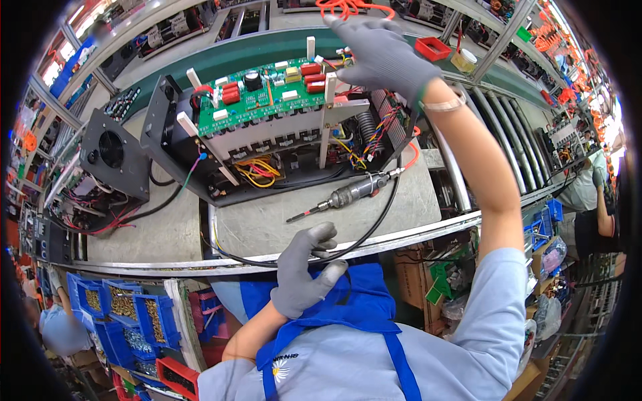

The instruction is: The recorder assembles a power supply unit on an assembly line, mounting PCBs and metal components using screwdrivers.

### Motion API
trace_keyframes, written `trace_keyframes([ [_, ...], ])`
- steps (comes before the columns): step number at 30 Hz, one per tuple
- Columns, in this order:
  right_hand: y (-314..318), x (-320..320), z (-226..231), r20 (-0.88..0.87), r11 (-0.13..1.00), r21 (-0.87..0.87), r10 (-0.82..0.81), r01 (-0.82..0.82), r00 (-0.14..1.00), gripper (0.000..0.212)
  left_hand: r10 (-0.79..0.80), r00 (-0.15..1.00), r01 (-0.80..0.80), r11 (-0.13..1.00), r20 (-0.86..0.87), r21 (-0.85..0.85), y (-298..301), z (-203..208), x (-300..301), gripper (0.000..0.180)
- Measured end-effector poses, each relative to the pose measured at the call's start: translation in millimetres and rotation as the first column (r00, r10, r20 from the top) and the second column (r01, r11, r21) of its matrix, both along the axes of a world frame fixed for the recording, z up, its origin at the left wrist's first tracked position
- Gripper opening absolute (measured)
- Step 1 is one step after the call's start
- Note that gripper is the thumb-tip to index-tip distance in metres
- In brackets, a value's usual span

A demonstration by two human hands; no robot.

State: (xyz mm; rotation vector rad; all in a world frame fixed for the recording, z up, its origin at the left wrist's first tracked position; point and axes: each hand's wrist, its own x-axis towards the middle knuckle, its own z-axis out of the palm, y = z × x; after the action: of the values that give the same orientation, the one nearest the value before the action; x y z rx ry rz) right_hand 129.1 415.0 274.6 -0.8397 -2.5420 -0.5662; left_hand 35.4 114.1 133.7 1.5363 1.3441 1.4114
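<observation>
A black-framed electrical unit (160, 127) lies on the metal work surface, with a green circuit board (271, 100) on top and bundled wires inside. My right hand (384, 57), in a grey glove, reaches over the board's far right end. Its fingers are stretched out and the thumb is apart, near a coiled orange hose (348, 7); contact with the hose cannot be made out. My gloved left hand (301, 271) hovers by the near edge, fingers curved and apart from the thumb, beside a black cable (381, 224). Between hand and unit lies a power screwdriver (354, 192), bit pointing left.
A second black unit with a fan (110, 148) stands at the left. Blue bins of small fasteners (157, 319) sit below the line's edge. Rollers (508, 137) extend at right, near a red tray (433, 49) and a small jar (464, 61). Other people work at both sides.
</observation>
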Motion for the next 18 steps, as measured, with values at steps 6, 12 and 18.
trace_keyframes([
  [6, 61, -24, 4, 0.331, 0.961, -0.272, 0.047, 0.048, 0.943, 0.073, 0.178, 0.984, -0.176, 0.979, 0.005, -0.100, -9, 7, -23, 0.049],
  [12, 105, -5, -2, 0.191, 0.949, -0.313, 0.096, -0.032, 0.977, 0.045, 0.159, 0.877, -0.076, 0.978, -0.454, 0.196, 61, 84, -73, 0.042],
  [18, 128, 9, -18, -0.307, 0.967, -0.244, -0.155, 0.080, 0.939, 0.052, 0.247, 0.509, 0.162, 0.913, -0.825, 0.374, 240, 159, -78, 0.036],
])
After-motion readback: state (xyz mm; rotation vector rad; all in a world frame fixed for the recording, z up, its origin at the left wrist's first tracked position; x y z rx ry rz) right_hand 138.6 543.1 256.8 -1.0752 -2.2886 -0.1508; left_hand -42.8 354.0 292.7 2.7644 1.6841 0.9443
